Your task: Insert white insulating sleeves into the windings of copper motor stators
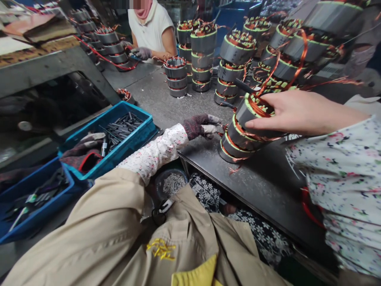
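Note:
My left hand (201,126), in a dark knitted glove with pale fingertips, is beside a stack of motor stators. Its fingers pinch at the copper wire ends (220,129) sticking out from the stack's left side. My bare right hand (293,111) grips the top stator (247,113), the thumb on its outer grey wall and the other fingers out of sight over the rim. This stator tilts on the lower stators (233,149). A dark sleeve (244,86) and copper leads rise above its winding.
More stator stacks (204,59) stand across the metal table (143,85). At left, a turquoise bin (116,149) holds black sleeves and a glove; a blue bin (38,222) holds tools. A co-worker (153,31) handles something at the far side. The table edge (220,180) runs before my lap.

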A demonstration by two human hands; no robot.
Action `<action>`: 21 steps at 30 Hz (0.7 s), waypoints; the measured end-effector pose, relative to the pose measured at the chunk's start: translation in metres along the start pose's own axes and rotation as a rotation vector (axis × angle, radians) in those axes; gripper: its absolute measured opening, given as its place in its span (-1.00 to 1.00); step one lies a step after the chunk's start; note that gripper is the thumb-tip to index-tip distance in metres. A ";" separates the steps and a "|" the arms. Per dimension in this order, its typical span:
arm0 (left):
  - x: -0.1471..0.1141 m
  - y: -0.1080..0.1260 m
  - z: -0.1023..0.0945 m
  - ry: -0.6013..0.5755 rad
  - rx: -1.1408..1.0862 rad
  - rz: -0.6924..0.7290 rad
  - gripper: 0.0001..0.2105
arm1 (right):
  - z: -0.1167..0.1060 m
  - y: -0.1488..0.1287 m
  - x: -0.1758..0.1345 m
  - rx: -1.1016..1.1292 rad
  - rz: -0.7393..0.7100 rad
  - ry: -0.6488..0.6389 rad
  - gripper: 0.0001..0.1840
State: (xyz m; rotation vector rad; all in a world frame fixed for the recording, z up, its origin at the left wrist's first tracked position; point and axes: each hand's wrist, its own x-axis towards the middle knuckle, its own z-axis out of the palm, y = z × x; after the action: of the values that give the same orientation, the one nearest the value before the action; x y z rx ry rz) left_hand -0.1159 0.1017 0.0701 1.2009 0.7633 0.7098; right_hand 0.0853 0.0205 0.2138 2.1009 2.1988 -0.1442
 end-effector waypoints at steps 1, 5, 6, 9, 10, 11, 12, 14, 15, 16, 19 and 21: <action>-0.002 0.000 0.000 -0.003 0.029 0.016 -0.71 | 0.000 0.000 0.000 -0.005 0.006 -0.001 -0.55; -0.002 0.003 0.004 0.030 0.142 0.090 -0.75 | 0.000 0.001 0.000 -0.007 -0.011 0.006 -0.57; -0.002 0.004 0.005 0.033 0.152 0.086 -0.78 | 0.001 0.001 0.000 -0.009 -0.025 0.011 -0.58; 0.000 0.004 0.008 0.050 0.154 0.076 -0.84 | 0.000 0.001 -0.001 -0.028 -0.033 0.029 -0.58; 0.000 0.004 0.008 0.056 0.154 0.079 -0.85 | 0.000 0.000 -0.001 -0.034 -0.026 0.030 -0.58; 0.000 0.003 0.007 0.061 0.154 0.088 -0.85 | 0.000 0.000 -0.002 -0.035 -0.019 0.028 -0.58; -0.001 0.003 0.007 0.062 0.155 0.096 -0.86 | 0.000 -0.001 -0.002 -0.032 -0.012 0.021 -0.58; -0.002 0.005 0.005 0.056 0.167 0.105 -0.86 | -0.001 -0.001 -0.002 -0.022 0.009 0.001 -0.60; -0.003 0.006 0.004 0.051 0.176 0.109 -0.85 | -0.001 -0.001 -0.002 -0.019 0.019 -0.006 -0.60; -0.004 0.008 0.004 0.043 0.188 0.112 -0.82 | -0.001 -0.001 -0.002 -0.016 0.026 -0.008 -0.61; -0.006 0.015 0.004 0.028 0.238 0.106 -0.77 | 0.000 0.000 -0.001 -0.015 0.016 0.001 -0.60; -0.006 0.019 0.006 0.036 0.273 0.097 -0.77 | 0.001 0.001 0.000 -0.014 -0.003 0.007 -0.59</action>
State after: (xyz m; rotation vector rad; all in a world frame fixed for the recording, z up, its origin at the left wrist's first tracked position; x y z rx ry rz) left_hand -0.1163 0.0979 0.0904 1.4838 0.8561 0.7242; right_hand 0.0865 0.0203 0.2128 2.0940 2.2007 -0.1208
